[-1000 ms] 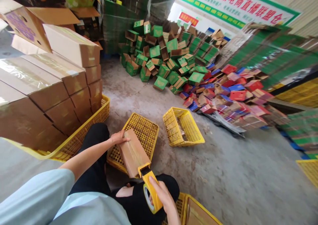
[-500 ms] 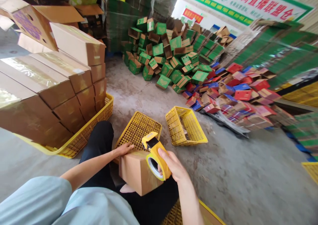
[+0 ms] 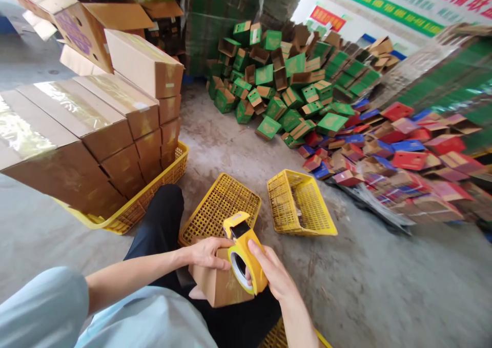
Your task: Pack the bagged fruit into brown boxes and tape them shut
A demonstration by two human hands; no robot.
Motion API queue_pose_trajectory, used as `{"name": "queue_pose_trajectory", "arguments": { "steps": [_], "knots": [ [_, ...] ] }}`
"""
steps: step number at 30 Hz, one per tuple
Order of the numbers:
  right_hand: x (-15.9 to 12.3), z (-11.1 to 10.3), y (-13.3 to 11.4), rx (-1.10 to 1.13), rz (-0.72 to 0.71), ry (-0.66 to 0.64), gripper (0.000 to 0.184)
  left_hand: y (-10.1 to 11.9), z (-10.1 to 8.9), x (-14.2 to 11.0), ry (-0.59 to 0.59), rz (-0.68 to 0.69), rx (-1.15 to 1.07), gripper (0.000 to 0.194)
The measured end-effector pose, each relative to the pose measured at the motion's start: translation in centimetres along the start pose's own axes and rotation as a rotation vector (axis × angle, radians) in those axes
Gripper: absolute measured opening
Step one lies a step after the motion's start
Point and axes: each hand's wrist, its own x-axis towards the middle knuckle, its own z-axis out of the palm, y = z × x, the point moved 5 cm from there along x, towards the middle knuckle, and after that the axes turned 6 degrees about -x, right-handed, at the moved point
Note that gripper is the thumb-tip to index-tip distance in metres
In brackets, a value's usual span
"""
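A small brown cardboard box [image 3: 219,286] rests on my lap, tilted. My left hand [image 3: 211,253] lies across its top, fingers stretched and thumb apart, the fingertips close to the tape dispenser; whether they touch it I cannot tell. In my right hand [image 3: 271,268] is a yellow tape dispenser [image 3: 255,258] with a roll of tape, gripped by its body. The dispenser stands over the right part of the box and hides some of it. Just beyond the box is an upturned yellow plastic crate [image 3: 221,204].
Taped cartons [image 3: 111,127] are stacked in a yellow basket [image 3: 149,199] on the left. Another yellow crate [image 3: 315,209] sits ahead to the right. Green boxes [image 3: 269,102] and red-and-blue boxes [image 3: 407,158] lie heaped on the floor beyond.
My left hand has moved right, from the box's far edge onto its top beside the dispenser. My right hand still holds the dispenser in nearly the same place. The view has turned left.
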Motion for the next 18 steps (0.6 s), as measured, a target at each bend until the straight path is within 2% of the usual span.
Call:
{"name": "queue_pose_trajectory", "arguments": {
  "steps": [4,8,10,14,18],
  "knots": [
    [-2.1,-0.1,2.5,0.033,0.1,0.015,0.073,0.3,2.1,-1.4,0.009,0.062,0.116,0.045],
    [-3.1,0.3,3.1,0.049,0.114,0.01,0.075,0.1,4.0,-2.7,0.095,0.077,0.201,0.06],
    [-2.8,0.6,2.2,0.051,0.083,0.008,0.072,0.3,4.3,-2.8,0.161,0.108,0.166,0.062],
    [-1.4,1.4,-0.9,0.023,-0.01,-0.056,0.066,0.8,4.0,-2.3,0.289,0.13,0.024,0.049],
    [-0.4,1.9,-3.2,-0.025,-0.082,-0.137,0.065,0.1,3.3,-1.4,0.323,0.103,-0.066,0.051]
  ]
}}
